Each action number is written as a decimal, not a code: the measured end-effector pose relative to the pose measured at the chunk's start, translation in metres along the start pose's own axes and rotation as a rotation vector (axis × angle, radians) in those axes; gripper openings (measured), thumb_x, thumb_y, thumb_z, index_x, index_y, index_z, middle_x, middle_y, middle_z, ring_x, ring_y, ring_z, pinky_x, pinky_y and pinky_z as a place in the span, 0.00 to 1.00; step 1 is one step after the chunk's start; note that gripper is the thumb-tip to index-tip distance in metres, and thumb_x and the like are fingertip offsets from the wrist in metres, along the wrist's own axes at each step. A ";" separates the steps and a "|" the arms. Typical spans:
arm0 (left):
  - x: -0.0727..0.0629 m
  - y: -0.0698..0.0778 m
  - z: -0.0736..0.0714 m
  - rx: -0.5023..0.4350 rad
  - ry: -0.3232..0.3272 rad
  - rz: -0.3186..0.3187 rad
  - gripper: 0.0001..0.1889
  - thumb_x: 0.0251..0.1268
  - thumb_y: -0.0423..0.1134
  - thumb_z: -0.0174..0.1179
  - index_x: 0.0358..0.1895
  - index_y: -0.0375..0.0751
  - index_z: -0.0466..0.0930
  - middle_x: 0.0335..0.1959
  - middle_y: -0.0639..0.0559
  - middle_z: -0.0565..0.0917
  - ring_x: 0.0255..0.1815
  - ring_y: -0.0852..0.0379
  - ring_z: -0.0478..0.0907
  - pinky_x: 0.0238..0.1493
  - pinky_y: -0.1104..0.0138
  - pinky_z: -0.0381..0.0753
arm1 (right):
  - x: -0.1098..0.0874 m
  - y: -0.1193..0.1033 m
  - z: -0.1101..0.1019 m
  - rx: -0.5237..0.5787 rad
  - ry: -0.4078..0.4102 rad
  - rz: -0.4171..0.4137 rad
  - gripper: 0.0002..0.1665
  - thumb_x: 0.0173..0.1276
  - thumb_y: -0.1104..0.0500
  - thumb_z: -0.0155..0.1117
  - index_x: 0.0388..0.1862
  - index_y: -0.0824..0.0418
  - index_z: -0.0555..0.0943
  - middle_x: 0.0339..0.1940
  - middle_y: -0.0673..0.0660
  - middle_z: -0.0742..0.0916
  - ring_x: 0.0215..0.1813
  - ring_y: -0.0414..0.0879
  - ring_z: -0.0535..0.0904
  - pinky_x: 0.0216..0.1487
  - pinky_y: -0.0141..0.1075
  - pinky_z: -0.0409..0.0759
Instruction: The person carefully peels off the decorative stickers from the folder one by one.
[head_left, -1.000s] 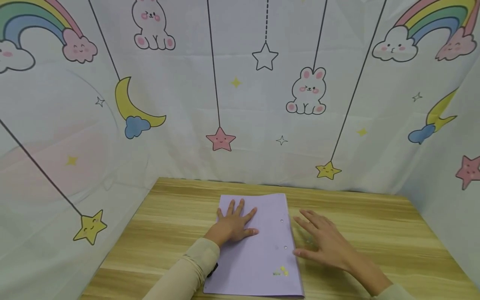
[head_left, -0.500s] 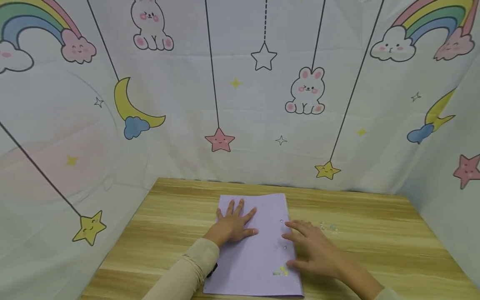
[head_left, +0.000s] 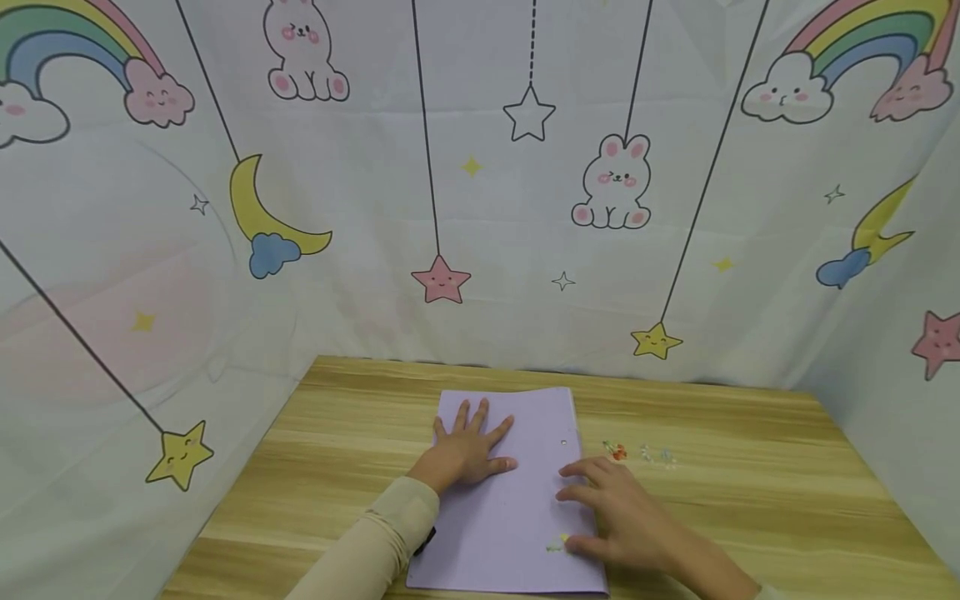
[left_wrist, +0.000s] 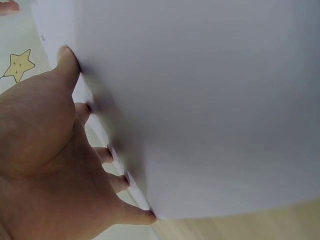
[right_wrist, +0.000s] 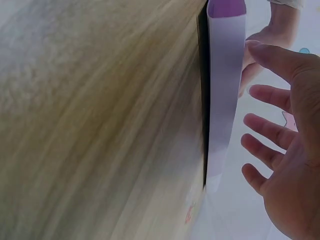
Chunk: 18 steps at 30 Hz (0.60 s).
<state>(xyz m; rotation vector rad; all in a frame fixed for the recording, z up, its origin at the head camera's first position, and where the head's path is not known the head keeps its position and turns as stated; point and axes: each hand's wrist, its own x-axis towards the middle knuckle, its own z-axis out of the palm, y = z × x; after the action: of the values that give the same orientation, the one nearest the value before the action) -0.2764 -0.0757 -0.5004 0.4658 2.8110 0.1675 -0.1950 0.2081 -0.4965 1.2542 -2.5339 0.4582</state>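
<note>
A light purple folder (head_left: 502,533) lies closed on the wooden table, its spine (right_wrist: 224,90) facing the right wrist camera. My left hand (head_left: 467,454) presses on the cover with fingers spread, and the left wrist view shows its fingertips on that surface. Over the folder's right edge is my right hand (head_left: 630,517), fingers apart and slightly bent, holding nothing I can see. Its thumb is beside a small yellow and green decoration (head_left: 555,547) at the lower right of the cover. Farther up sits a tiny shiny gem or stud (head_left: 564,442); the one below it is hidden by the right hand.
To the right of the folder, small red and green pieces (head_left: 616,451) and pale blue, clear-looking pieces (head_left: 666,455) lie on the wooden table (head_left: 787,492). A white cloth (head_left: 525,325) with printed bunnies and stars encloses the back and sides.
My right hand has moved left and toward me, from beside the folder to over its right edge. The small pieces behind it have come into sight. The left hand has stayed put.
</note>
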 end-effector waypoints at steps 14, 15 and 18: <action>0.003 -0.002 0.005 -0.013 -0.013 -0.005 0.42 0.75 0.74 0.47 0.87 0.70 0.48 0.89 0.43 0.40 0.88 0.34 0.33 0.75 0.25 0.42 | -0.001 -0.003 0.001 0.014 -0.017 -0.001 0.21 0.59 0.41 0.83 0.47 0.46 0.88 0.56 0.46 0.83 0.56 0.43 0.76 0.55 0.47 0.78; 0.001 0.000 0.002 -0.012 -0.013 -0.006 0.42 0.76 0.74 0.47 0.87 0.69 0.49 0.89 0.43 0.41 0.88 0.35 0.34 0.75 0.26 0.42 | -0.002 -0.003 0.001 0.018 -0.023 -0.001 0.20 0.59 0.41 0.83 0.46 0.45 0.88 0.54 0.45 0.83 0.55 0.42 0.75 0.55 0.46 0.78; -0.004 0.002 -0.003 -0.002 -0.005 -0.002 0.42 0.76 0.73 0.47 0.87 0.67 0.51 0.89 0.43 0.43 0.88 0.35 0.36 0.76 0.26 0.45 | -0.002 -0.005 0.001 0.041 -0.036 -0.004 0.16 0.60 0.43 0.83 0.44 0.44 0.88 0.51 0.41 0.82 0.52 0.39 0.74 0.52 0.42 0.78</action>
<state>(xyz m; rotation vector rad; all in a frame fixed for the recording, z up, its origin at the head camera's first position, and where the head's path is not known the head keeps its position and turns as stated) -0.2734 -0.0754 -0.4959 0.4620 2.8058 0.1690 -0.1903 0.2064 -0.4969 1.2929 -2.5638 0.4939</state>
